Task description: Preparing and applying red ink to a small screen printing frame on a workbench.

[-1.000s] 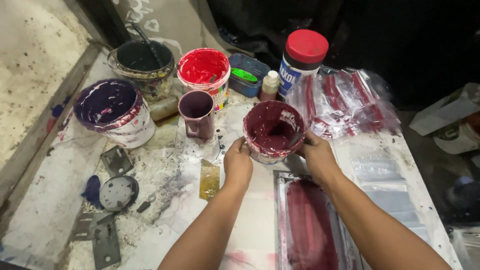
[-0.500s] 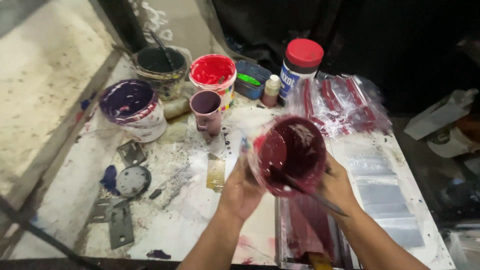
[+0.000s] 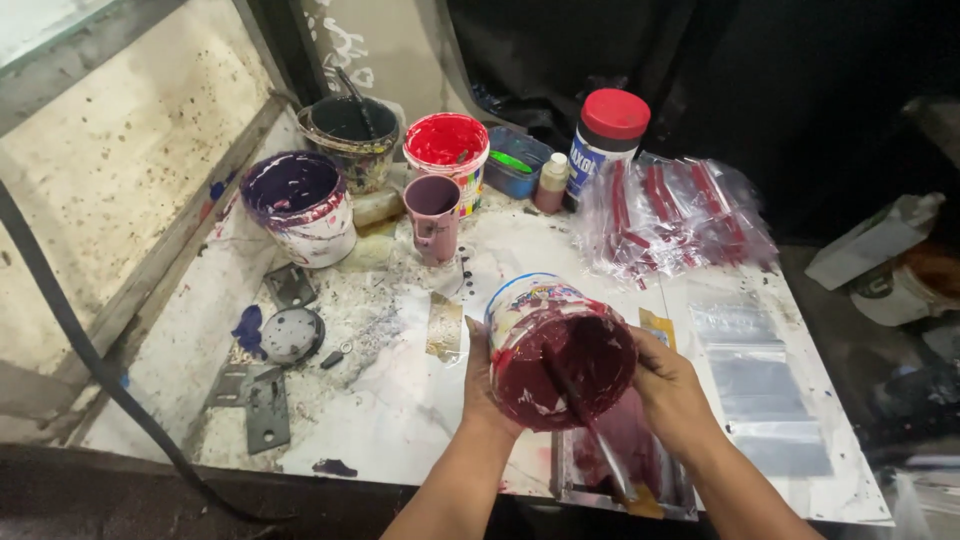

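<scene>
My left hand [image 3: 487,385] grips the side of a round tub of dark red paint [image 3: 560,350], lifted off the table and tipped toward me so its mouth faces the camera. My right hand [image 3: 672,392] holds the tub's other side and a thin stick [image 3: 590,425] that runs from inside the tub down to a shallow metal tray [image 3: 672,490] smeared with dark red paint. The tray lies at the table's near edge, right under the tub.
At the back stand a purple paint tub [image 3: 298,205], a black bucket [image 3: 350,135], a red paint tub [image 3: 447,150], a small mauve cup [image 3: 433,215], a red-lidded jar [image 3: 607,140] and a small bottle [image 3: 551,183]. Clear bags with red strips [image 3: 670,220] lie right; metal plates [image 3: 265,400] lie left.
The tub stood on the table a second ago; both hands lifted it, brought it toward me and tipped it further over the tray. The view has shifted slightly.
</scene>
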